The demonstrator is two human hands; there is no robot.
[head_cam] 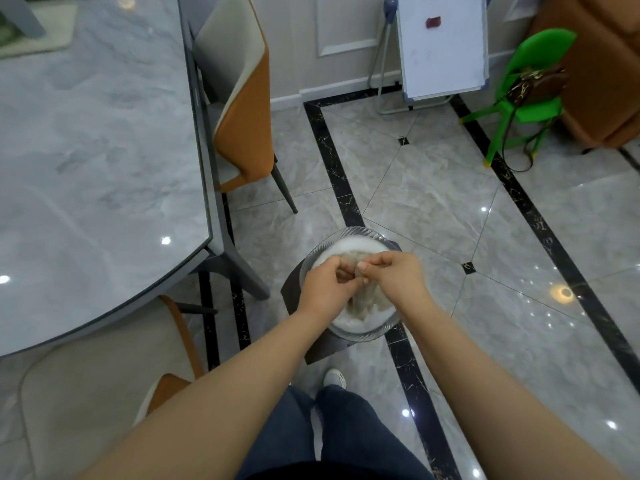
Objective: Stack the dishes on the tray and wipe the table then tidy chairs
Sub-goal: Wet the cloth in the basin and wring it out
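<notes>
Both of my hands hold a wet beige cloth over a clear ribbed glass bowl with white contents. My left hand and my right hand pinch the cloth's top together, knuckles nearly touching. The cloth hangs down into the bowl. The bowl sits on a dark brown square surface low over the floor; I cannot tell whether it is a tray or a stool. The grey marble table lies to the left with no dishes on the part in view.
An orange and grey chair stands against the table's right edge. A second one is at the near left by my leg. A whiteboard easel, a green plastic chair with a brown bag, and glossy tiled floor lie beyond.
</notes>
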